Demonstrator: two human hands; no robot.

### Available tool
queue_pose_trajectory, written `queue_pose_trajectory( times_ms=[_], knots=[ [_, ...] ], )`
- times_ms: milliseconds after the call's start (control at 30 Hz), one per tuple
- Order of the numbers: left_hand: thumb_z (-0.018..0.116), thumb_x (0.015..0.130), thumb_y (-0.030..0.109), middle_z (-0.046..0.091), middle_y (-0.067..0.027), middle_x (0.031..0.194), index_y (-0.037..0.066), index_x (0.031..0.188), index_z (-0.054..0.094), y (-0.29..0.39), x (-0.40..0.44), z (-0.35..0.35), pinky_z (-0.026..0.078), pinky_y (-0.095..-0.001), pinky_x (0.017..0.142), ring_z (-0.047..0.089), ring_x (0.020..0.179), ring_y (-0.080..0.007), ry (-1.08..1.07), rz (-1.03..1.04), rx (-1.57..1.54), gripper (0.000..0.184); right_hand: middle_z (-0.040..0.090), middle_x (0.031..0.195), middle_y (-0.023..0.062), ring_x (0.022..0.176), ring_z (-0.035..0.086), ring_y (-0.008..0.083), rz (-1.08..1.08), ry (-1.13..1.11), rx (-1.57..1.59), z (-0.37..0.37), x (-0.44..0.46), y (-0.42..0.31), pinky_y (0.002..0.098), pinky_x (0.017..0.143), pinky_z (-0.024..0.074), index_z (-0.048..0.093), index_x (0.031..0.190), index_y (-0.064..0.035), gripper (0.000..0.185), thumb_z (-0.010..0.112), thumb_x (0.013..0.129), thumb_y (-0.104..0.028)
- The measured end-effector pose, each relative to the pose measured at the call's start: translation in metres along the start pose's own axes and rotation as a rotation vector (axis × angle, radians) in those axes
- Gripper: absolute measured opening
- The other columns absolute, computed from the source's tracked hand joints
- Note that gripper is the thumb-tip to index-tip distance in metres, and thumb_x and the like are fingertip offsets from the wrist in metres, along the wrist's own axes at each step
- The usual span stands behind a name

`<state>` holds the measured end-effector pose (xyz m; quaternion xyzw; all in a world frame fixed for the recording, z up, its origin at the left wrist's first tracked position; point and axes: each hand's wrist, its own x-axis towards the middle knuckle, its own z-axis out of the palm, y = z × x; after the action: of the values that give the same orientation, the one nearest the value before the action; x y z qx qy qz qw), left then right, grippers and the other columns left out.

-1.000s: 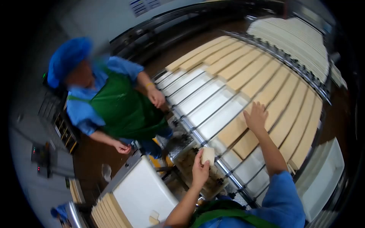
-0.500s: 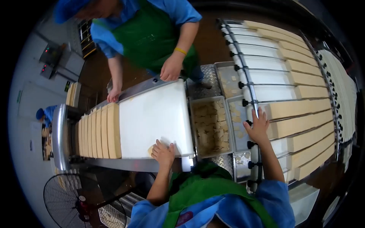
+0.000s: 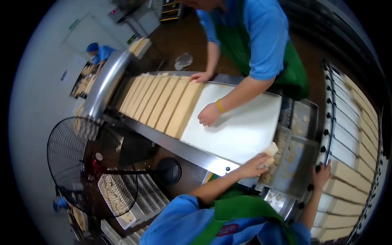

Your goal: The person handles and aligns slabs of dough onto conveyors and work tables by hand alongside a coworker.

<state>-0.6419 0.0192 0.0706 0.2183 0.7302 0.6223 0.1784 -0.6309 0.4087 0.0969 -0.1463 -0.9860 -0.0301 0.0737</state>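
Note:
My left hand (image 3: 252, 166) is closed on pale cream-coloured pieces (image 3: 270, 149) over the near right corner of the white belt (image 3: 239, 126), beside the metal bin. What these pieces are made of I cannot make out. My right hand (image 3: 321, 175) rests at the near rail of the slatted rack (image 3: 330, 118), fingers apart, next to a long cream-coloured slab (image 3: 347, 176). On the belt's left part stands a row of similar slabs (image 3: 179, 110). A co-worker's hand (image 3: 210, 114) reaches over the belt; their other hand (image 3: 201, 76) touches the last slab's far end.
Metal trays (image 3: 297, 171) with small pale squares lie between belt and rack. A black fan (image 3: 92, 167) stands at the left, near a white crate (image 3: 118, 196) of pale pieces. The co-worker in a green apron (image 3: 232, 45) stands across the belt.
The view has turned left. My left hand has moved from the belt's surface to its right end, holding pale pieces. The co-worker's arm now stretches over the belt; my right hand stays at the rack.

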Motion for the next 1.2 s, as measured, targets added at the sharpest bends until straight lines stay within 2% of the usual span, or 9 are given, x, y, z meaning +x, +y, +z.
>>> queue_pose_trajectory(
  times_ms=[200,367,433,533,567,633,733,1033,1200],
  knots=[
    [0.055,0.09,0.007,0.059,-0.0109,0.111,0.004,0.116,0.06,0.034,-0.03,-0.05,0.047,-0.0322,0.088,0.059,0.099,-0.0215,0.229,0.043,-0.038,0.027,0.053,0.128,0.0185,0.12,0.046,0.0365,-0.021,0.279,0.351,0.029,0.004,0.008,0.0465,0.1,0.0355,0.062,0.109,-0.0036,0.032,0.065,0.084,-0.022],
    [0.055,0.088,0.002,0.06,-0.0084,0.096,0.002,0.103,0.062,0.016,-0.08,-0.147,0.048,-0.0264,0.075,0.057,0.084,-0.0144,0.982,0.008,0.132,0.017,0.058,0.113,0.0187,0.115,0.05,0.0353,-0.008,0.121,0.8,-0.03,-0.03,-0.126,0.0412,0.098,0.0385,0.06,0.106,0.001,0.024,0.062,0.084,-0.009],
    [0.059,0.088,0.006,0.057,-0.0089,0.094,0.001,0.113,0.056,-0.001,-0.111,-0.199,0.046,-0.026,0.071,0.054,0.08,-0.0146,1.188,-0.121,0.373,0.026,0.058,0.108,0.0169,0.113,0.05,0.0347,-0.217,0.237,0.835,-0.054,-0.041,-0.188,0.0417,0.098,0.0367,0.06,0.102,0.0001,0.021,0.06,0.082,-0.006],
    [0.069,0.082,0.023,0.047,-0.024,0.122,-0.004,0.13,0.04,-0.071,-0.161,-0.269,0.043,-0.0461,0.09,0.048,0.109,-0.0373,1.397,-0.417,0.767,0.062,0.059,0.108,0.0155,0.114,0.05,0.0343,-0.52,0.168,0.759,-0.084,-0.042,-0.26,0.043,0.099,0.0345,0.06,0.099,-0.0019,0.023,0.059,0.077,-0.005],
    [0.069,0.082,0.023,0.047,-0.024,0.122,-0.004,0.13,0.04,-0.085,-0.173,-0.286,0.043,-0.0461,0.09,0.048,0.109,-0.0373,1.398,-0.417,0.76,0.062,0.059,0.108,0.0151,0.114,0.05,0.0347,-0.589,0.132,0.793,-0.095,-0.039,-0.285,0.0438,0.099,0.0333,0.06,0.099,-0.0028,0.024,0.059,0.075,-0.007],
    [0.074,0.077,0.026,0.037,-0.0261,0.133,-0.004,0.137,0.03,-0.099,-0.186,-0.314,0.038,-0.0496,0.097,0.037,0.121,-0.0454,1.301,-0.849,0.726,0.08,0.059,0.108,0.0147,0.113,0.049,0.0358,-0.729,0.064,0.879,-0.109,-0.031,-0.336,0.0449,0.099,0.0322,0.061,0.099,-0.0042,0.027,0.06,0.073,-0.01],
    [0.077,0.073,0.029,0.036,-0.0251,0.135,-0.004,0.138,0.028,-0.096,-0.188,-0.339,0.039,-0.0493,0.096,0.039,0.117,-0.0461,1.167,-0.991,0.647,0.088,0.058,0.109,0.0143,0.114,0.048,0.0371,-0.906,0.013,0.97,-0.108,-0.018,-0.409,0.0462,0.098,0.0319,0.061,0.1,-0.0053,0.029,0.062,0.072,-0.012],
    [0.078,0.07,0.041,0.044,-0.0243,0.123,-0.004,0.134,0.034,-0.107,-0.152,-0.341,0.044,-0.0508,0.086,0.05,0.102,-0.0442,1.093,-0.873,0.878,0.09,0.039,0.134,0.0211,0.127,0.031,0.0367,-0.92,-0.244,0.588,0.012,0.036,-0.627,0.0495,0.103,0.0254,0.047,0.129,0.0003,0.06,0.063,0.08,-0.03],
    [0.07,0.073,0.051,0.048,-0.0212,0.116,-0.003,0.134,0.035,-0.1,-0.153,-0.347,0.046,-0.0517,0.076,0.057,0.095,-0.0389,0.983,-0.895,0.888,0.089,0.023,0.15,0.0211,0.131,0.029,0.0363,-0.645,-0.405,0.405,0.023,0.068,-0.732,0.0469,0.105,0.0258,0.032,0.143,-0.0092,0.073,0.056,0.085,-0.047]
  ],
)
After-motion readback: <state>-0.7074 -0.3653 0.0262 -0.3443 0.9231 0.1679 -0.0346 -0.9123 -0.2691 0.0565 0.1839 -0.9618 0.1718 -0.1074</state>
